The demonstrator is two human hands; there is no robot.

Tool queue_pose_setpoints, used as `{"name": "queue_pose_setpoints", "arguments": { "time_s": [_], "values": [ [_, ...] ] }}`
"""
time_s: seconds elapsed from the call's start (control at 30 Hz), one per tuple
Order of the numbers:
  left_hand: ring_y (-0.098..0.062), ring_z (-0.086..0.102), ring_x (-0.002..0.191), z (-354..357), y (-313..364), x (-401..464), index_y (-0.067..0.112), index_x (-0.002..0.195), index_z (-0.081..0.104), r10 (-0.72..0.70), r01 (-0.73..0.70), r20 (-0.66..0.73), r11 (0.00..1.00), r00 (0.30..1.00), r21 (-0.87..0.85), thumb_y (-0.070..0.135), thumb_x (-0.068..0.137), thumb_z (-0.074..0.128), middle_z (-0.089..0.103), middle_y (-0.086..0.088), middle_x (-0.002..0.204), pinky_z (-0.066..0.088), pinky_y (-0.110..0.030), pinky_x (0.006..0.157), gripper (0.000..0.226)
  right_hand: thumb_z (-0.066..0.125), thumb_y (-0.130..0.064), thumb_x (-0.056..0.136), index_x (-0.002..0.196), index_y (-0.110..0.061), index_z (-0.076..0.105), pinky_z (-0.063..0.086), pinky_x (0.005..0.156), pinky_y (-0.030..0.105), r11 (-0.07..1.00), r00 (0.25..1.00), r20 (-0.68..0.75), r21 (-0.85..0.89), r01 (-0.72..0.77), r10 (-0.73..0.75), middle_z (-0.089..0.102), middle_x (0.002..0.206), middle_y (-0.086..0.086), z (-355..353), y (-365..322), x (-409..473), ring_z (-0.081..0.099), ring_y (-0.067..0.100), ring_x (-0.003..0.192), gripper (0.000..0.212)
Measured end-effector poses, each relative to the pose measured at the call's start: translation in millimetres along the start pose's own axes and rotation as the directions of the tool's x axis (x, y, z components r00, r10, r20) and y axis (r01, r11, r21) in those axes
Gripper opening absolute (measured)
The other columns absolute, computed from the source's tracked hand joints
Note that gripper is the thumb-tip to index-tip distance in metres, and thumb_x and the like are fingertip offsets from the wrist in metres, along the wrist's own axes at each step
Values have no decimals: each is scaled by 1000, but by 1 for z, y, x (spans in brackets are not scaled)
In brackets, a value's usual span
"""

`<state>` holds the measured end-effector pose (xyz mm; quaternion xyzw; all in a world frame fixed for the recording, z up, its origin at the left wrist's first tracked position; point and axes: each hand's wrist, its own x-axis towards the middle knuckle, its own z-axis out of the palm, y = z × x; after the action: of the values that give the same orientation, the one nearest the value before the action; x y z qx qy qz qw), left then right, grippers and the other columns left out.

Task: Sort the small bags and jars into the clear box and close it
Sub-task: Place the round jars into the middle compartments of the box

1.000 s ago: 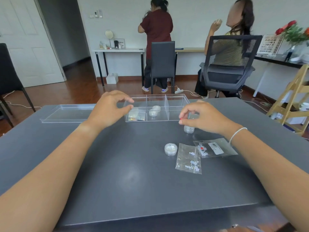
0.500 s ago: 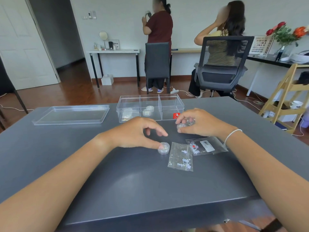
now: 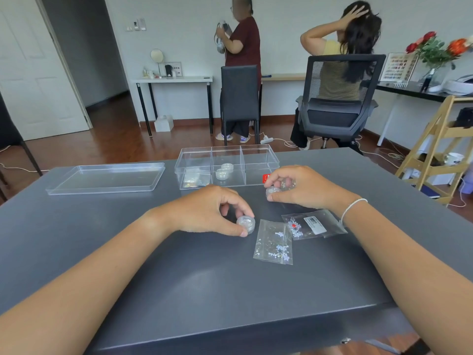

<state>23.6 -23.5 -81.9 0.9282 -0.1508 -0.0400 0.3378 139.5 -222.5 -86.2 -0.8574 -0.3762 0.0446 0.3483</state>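
Note:
A clear three-compartment box stands open at the far middle of the grey table. Its left compartment holds small bags; its middle one holds two small jars. My left hand pinches a small round clear jar on the table. My right hand is closed on another small jar near the box's front right corner. Two clear bags lie on the table: one with pale beads, one with a white label.
The box's clear lid lies flat on the table to the left of the box. Beyond the table stand a black chair and a mesh office chair, with two people behind them. A wooden stand is at right.
My left hand came back from the box and closed on the jar beside the bead bag. My right hand stayed on its jar. The camera view shifted slightly.

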Motion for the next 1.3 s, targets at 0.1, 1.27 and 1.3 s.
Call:
{"name": "queue_pose_setpoints", "arguments": {
  "time_s": [0.1,1.27,1.3],
  "values": [
    [-4,43,64,-3,-2,1,43,88,66,-5,5,-53,1000,999,-15,36,65,73,62,27,78,38,-11,56,26,72,-32,72,79,-38,63,40,66,19,1000,1000,-10,13,5,-5,59,80,-17,0,-1,0,49,6,76,13],
    [-13,56,98,-76,-16,106,26,92,71,-362,378,-109,881,926,285,28,69,74,66,6,101,36,-24,89,23,71,-33,73,79,-37,63,44,71,23,994,999,-26,96,43,-40,62,86,-9,-3,-6,1,51,15,79,11],
    [-13,56,99,-76,-16,106,26,91,71,-367,380,-99,880,925,285,29,69,74,66,6,101,36,-24,89,22,72,-33,73,79,-37,64,44,70,22,994,999,-26,96,42,-40,62,86,-9,-3,-6,1,51,15,79,11]
  ]
}}
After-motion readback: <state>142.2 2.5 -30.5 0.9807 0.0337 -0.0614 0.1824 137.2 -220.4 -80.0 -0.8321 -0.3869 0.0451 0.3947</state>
